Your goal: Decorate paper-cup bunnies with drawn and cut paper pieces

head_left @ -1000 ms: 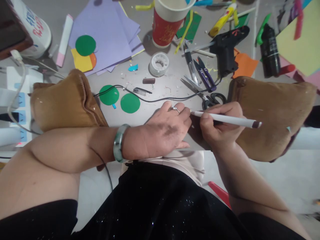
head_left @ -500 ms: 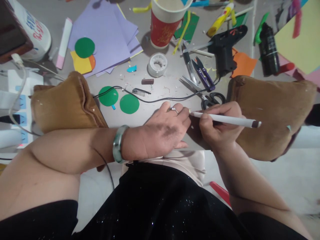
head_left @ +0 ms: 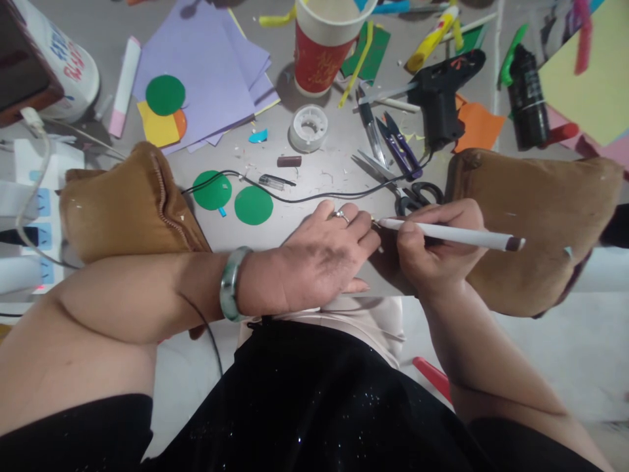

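Observation:
In the head view my right hand (head_left: 439,252) grips a white felt-tip pen (head_left: 462,236) with a brown end, its tip pointing left at my left fingertips. My left hand (head_left: 327,255), with a ring and a jade-like bangle (head_left: 230,285) on the wrist, is closed over the table's front edge. Its fingers hide what they hold; only a tiny bit shows by the pen tip. A brown cap (head_left: 289,161) lies beyond. Two green paper circles (head_left: 253,205) rest left of my left hand. Black-handled scissors (head_left: 405,196) lie just past my right hand.
Brown cushions (head_left: 130,210) flank the work area. Across the back stand a red paper cup (head_left: 319,62), a tape roll (head_left: 308,128), purple paper (head_left: 211,72), a black glue gun (head_left: 439,105) and snips (head_left: 400,147). A black cord (head_left: 334,195) crosses the table.
My right hand has shifted slightly to the right with the pen, whose tip is drawn back a little from the left fingertips. My left hand stays in place.

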The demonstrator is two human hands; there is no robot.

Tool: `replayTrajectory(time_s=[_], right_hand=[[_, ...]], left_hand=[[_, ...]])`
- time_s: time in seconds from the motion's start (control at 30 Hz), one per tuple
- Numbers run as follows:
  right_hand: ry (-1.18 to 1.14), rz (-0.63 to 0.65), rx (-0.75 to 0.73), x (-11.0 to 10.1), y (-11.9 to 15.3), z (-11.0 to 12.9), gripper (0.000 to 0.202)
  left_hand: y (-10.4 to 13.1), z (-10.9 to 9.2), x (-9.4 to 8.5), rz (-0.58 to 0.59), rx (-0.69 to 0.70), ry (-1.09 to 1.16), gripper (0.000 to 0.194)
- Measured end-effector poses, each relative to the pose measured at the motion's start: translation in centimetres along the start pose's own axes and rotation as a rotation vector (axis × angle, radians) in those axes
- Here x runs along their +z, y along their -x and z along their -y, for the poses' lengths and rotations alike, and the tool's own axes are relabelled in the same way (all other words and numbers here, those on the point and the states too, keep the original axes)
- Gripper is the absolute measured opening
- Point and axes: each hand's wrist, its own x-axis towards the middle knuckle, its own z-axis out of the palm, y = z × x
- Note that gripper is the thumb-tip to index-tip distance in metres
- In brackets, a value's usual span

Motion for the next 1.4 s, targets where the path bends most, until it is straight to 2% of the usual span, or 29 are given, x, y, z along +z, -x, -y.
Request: replayTrajectory(time_s=[0.13,0.43,0.73,1.13,1.4], right_hand=[[0.025,0.002,0.020,-0.02,-0.04,0.12,0.020],[0.032,0.033,0.040,-0.23,0.16,0.08,0.020],[0.021,0.050,-0.001,-0.41,-0.56,0.76,0.015],[-0.002,0.075,0.030,-0.39,-0.41,0.70,0.017],[-0.071,0.047,0.039,-0.14,-0.44,0.73,0.017]], left_hand=[[0.15,0.11,-0.01,-0.002,0.015,-0.007,0.056],[0.01,0.30,-0.06,0.048,0.023,-0.021,0.053],[-0.08,0.29,-0.01,0.033,0.023,-0.017,0.051],[-0.22,0.13,0.05,0.016,0.016,-0.024,0.048],[-0.22,0.15,0.24,0.014,0.018,-0.030,0.049]])
